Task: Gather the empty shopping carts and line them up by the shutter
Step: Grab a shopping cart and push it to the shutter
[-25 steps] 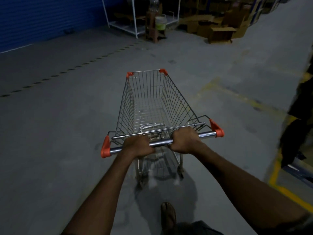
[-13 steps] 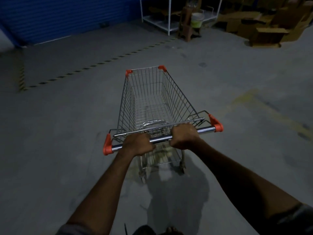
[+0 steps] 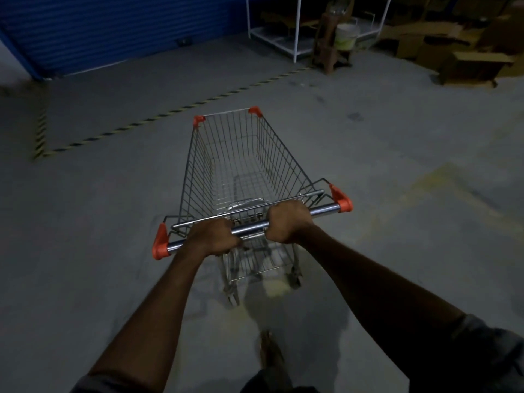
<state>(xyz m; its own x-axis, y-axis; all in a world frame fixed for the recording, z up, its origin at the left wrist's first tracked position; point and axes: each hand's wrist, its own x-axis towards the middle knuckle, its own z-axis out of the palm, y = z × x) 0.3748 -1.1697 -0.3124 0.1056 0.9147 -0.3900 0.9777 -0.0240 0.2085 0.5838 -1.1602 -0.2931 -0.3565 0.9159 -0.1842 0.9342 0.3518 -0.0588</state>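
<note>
An empty wire shopping cart (image 3: 243,163) with orange corner caps stands on the grey concrete floor in front of me. Its chrome handle bar (image 3: 252,226) runs across the middle of the view. My left hand (image 3: 211,236) is closed around the bar left of centre. My right hand (image 3: 287,221) is closed around it right of centre. The blue roll-down shutter (image 3: 113,26) fills the far left, beyond a yellow-and-black striped floor line (image 3: 175,110). The cart's nose points toward the area right of the shutter.
A white metal rack (image 3: 295,32), a brown stool (image 3: 326,46) with a pale bucket (image 3: 347,35) and several cardboard boxes (image 3: 470,61) stand at the back right. Faded yellow paint (image 3: 442,180) marks the floor on the right. My foot (image 3: 270,350) shows at the bottom.
The view has swung left: the shutter and striped line now take up more of the frame, and the boxes slid right. The cart rolled forward, both hands still on the bar.
</note>
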